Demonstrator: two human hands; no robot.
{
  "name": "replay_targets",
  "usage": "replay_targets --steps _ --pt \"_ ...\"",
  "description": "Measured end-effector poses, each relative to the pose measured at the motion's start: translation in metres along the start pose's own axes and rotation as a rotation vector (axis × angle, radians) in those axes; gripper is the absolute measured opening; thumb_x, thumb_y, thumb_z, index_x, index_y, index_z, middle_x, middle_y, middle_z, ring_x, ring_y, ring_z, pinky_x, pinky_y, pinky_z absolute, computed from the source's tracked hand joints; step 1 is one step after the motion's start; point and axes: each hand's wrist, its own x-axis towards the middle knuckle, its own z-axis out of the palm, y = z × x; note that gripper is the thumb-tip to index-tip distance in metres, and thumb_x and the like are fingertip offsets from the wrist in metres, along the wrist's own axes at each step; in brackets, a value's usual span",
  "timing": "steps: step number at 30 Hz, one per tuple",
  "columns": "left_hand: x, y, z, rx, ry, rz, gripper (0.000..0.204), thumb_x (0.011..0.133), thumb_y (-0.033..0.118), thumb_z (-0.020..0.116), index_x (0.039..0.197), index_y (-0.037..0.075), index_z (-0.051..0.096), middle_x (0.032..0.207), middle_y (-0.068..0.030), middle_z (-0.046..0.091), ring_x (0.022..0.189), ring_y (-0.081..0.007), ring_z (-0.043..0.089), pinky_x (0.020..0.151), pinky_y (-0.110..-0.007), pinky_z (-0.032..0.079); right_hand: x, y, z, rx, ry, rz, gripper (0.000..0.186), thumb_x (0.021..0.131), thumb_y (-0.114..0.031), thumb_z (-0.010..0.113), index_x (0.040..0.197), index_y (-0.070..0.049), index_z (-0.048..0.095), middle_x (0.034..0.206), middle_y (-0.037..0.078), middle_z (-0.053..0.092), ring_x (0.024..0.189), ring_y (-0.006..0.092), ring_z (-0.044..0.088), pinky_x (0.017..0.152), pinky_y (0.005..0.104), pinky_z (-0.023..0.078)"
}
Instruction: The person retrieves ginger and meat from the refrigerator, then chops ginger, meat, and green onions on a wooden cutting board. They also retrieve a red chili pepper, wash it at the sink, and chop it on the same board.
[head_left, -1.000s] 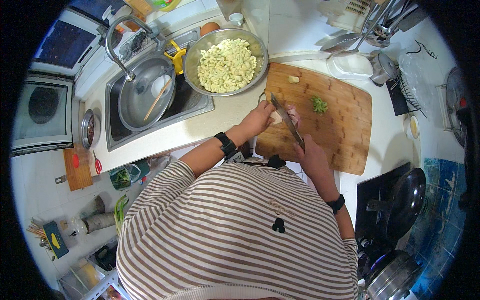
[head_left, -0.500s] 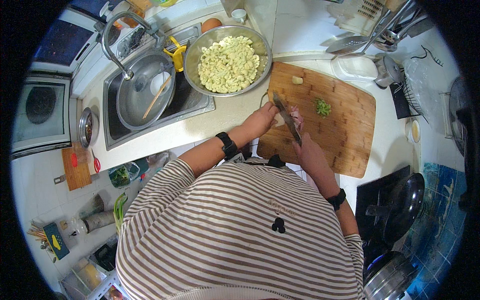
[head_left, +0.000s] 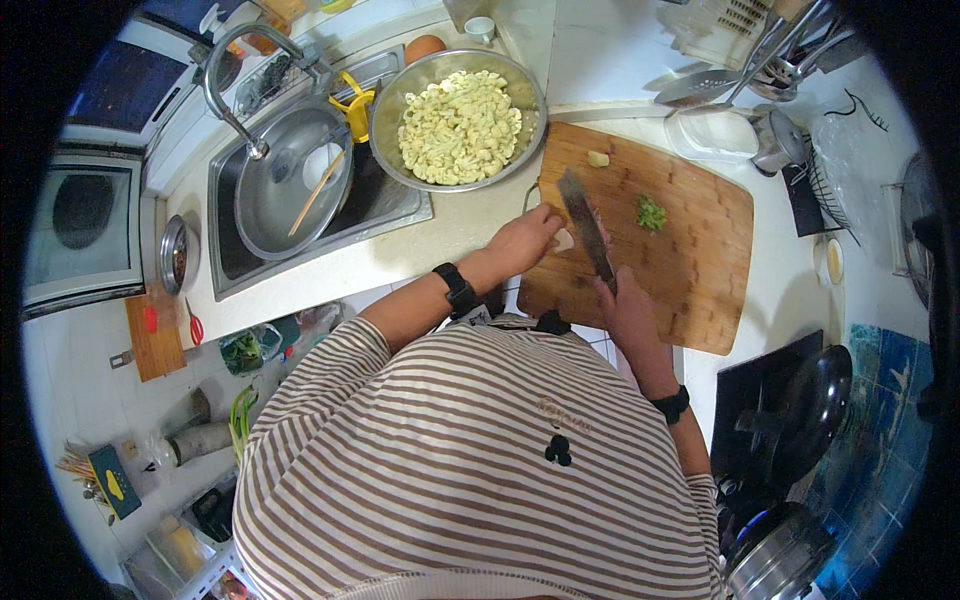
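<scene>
A: Status? Clock centred on the cutting board (head_left: 695,270), 12 pointing away from the wearer.

B: Right hand (head_left: 628,305) at 6, wrapped round the handle end of the knife (head_left: 588,226). Blade lies between 9 and 10, tip toward 11.

A: Left?

B: Left hand (head_left: 528,240) at 9, over the board's edge. Fingers bent, tips at a pale piece (head_left: 564,241). Pinching or just steadying it: can't tell. Hands are apart.

A: Blade touching the board?

B: Can't tell from this angle.

A: Else on the board?

B: Chopped greens (head_left: 650,213) near centre, toward 12. Small yellowish chunk (head_left: 598,159) at 11, near the far edge.

A: Surroundings?

B: Metal bowl (head_left: 533,108) at 10, just beside the board, full of pale yellow-green pieces (head_left: 460,128). Sink (head_left: 415,208) between 9 and 10, well apart, metal basin (head_left: 265,215) inside. White container (head_left: 712,135) at 1. Black pan (head_left: 818,410) between 4 and 5.
</scene>
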Motion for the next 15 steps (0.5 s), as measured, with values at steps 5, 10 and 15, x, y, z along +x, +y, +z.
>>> replay_targets --steps 5,10,15 --pt "0.0 0.002 -0.002 -0.011 0.007 -0.015 0.031 0.085 0.014 0.059 0.114 0.005 0.05 0.109 -0.0183 0.048 0.096 -0.039 0.055 0.08 -0.044 0.049 -0.009 -0.015 -0.009 -0.128 -0.095 -0.022 0.03 0.093 -0.028 0.054 0.101 -0.001 0.044 0.087 0.029 0.063 0.082 0.047 0.061 0.071 0.055 0.047" --pt "0.0 -0.003 0.0 -0.028 0.008 -0.003 0.032 0.085 0.013 0.059 0.114 0.004 0.05 0.109 -0.019 0.048 0.096 -0.0392 0.055 0.08 -0.045 0.049 -0.007 -0.02 -0.008 -0.153 -0.092 -0.045 0.03 0.092 -0.026 0.054 0.101 0.001 0.043 0.086 0.03 0.062 0.081 0.0469 0.061 0.071 0.0547 0.048" --pt "0.0 -0.009 0.007 -0.047 0.016 -0.008 0.033 0.084 0.012 0.06 0.113 0.003 0.049 0.112 -0.0196 0.048 0.098 -0.0397 0.055 0.081 -0.045 0.049 0.001 -0.021 0.001 -0.176 -0.086 -0.048 0.033 0.092 -0.025 0.053 0.108 0.002 0.042 0.084 0.029 0.063 0.079 0.0467 0.062 0.069 0.0537 0.049"
